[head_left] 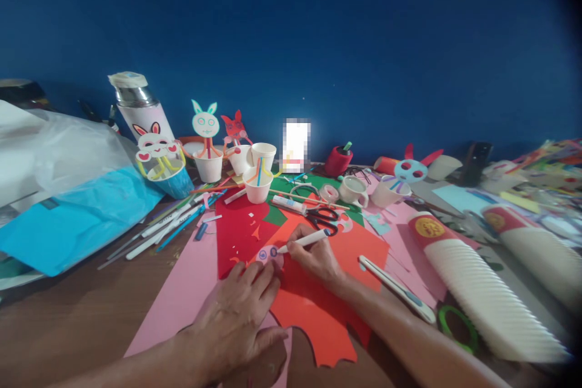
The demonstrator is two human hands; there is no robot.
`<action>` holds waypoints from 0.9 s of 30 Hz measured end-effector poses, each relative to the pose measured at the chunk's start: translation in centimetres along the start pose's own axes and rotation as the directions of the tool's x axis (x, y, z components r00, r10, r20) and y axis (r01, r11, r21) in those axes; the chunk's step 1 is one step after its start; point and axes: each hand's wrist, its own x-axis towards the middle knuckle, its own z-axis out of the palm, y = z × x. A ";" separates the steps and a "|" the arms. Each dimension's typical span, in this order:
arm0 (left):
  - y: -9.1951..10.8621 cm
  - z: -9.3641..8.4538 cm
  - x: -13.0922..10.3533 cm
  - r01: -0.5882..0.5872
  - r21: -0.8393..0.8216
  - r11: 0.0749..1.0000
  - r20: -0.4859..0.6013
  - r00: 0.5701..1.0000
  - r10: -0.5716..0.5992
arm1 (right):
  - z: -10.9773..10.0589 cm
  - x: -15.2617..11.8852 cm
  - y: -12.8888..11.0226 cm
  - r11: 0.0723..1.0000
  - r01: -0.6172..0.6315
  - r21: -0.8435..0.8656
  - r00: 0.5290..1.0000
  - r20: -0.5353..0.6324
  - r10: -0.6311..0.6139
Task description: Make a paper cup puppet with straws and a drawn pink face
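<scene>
My right hand (313, 257) holds a white marker (305, 240) with a dark cap on its far end; its tip touches a small pale pink paper face (266, 254) with two drawn eyes. Resting on the lower edge of that face, my left hand (243, 303) lies flat with its fingers spread a little. Beneath them are an orange-red sheet (313, 309) with a cut, jagged edge, a dark red sheet (236, 230) and a pink sheet (182, 303). Just beyond my right hand are black-handled scissors (324, 218).
A paper cup with straws (257, 185) and several rabbit-faced cup figures (207, 124) stand behind. On the right are a utility knife (398, 291), green tape (457, 327) and stacked paper cups (486, 291). Pens (163, 227) and a blue packet (77, 218) lie left.
</scene>
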 end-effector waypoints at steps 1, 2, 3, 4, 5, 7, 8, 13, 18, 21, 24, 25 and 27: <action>0.0 0.0 0.0 0.000 0.004 1.000 -0.002 1.000 0.000 | 0.0 0.0 0.0 1.000 0.003 0.004 1.000 0.003 -0.003; 0.0 0.0 0.0 -0.001 0.009 1.000 -0.003 1.000 0.001 | 0.1 0.0 0.1 1.000 0.008 0.005 1.000 0.010 -0.008; 0.0 0.0 0.0 -0.005 0.016 1.000 -0.003 1.000 0.005 | 0.1 0.0 0.2 1.000 0.014 0.001 1.000 0.019 -0.014; 0.1 0.0 0.0 -0.008 0.022 1.000 -0.001 1.000 0.008 | 0.1 0.0 0.4 1.000 0.017 -0.006 0.999 0.029 -0.017; 0.1 0.0 -0.1 -0.011 0.026 1.000 0.001 1.000 0.011 | 0.2 0.0 0.5 1.000 0.017 -0.016 0.999 0.039 -0.017; 0.0 0.0 -0.1 -0.011 0.030 1.000 0.001 1.000 0.011 | 0.2 0.0 0.8 0.999 0.014 -0.037 0.999 0.050 -0.012; 0.0 0.0 -0.1 -0.012 0.029 1.000 -0.001 1.000 0.012 | 0.2 0.0 0.9 0.999 0.013 -0.045 0.998 0.054 -0.011; 0.0 -0.1 0.0 -0.011 0.020 1.000 -0.009 1.000 0.011 | 0.2 0.0 1.1 0.998 0.018 -0.066 0.998 0.065 -0.013; -0.1 -0.1 -0.1 -0.021 0.008 1.000 0.010 1.000 0.021 | 0.1 0.0 1.1 0.997 0.026 -0.070 0.998 0.064 -0.021; -0.1 0.1 -0.2 -0.017 0.015 1.000 0.001 1.000 0.017 | 0.1 -0.1 1.3 0.997 0.019 -0.075 0.998 0.067 -0.014; -0.1 0.4 -0.2 -0.008 0.014 1.000 -0.012 1.000 0.008 | 0.2 -0.1 1.3 0.998 0.019 -0.066 0.998 0.058 -0.015; -0.1 0.4 -0.2 -0.006 0.012 1.000 -0.014 1.000 0.007 | 0.2 -0.1 1.1 0.998 0.019 -0.065 0.999 0.049 -0.016; -0.1 0.4 -0.2 -0.008 0.009 1.000 -0.013 1.000 0.008 | 0.2 -0.1 0.7 0.998 0.010 -0.061 1.000 0.025 -0.009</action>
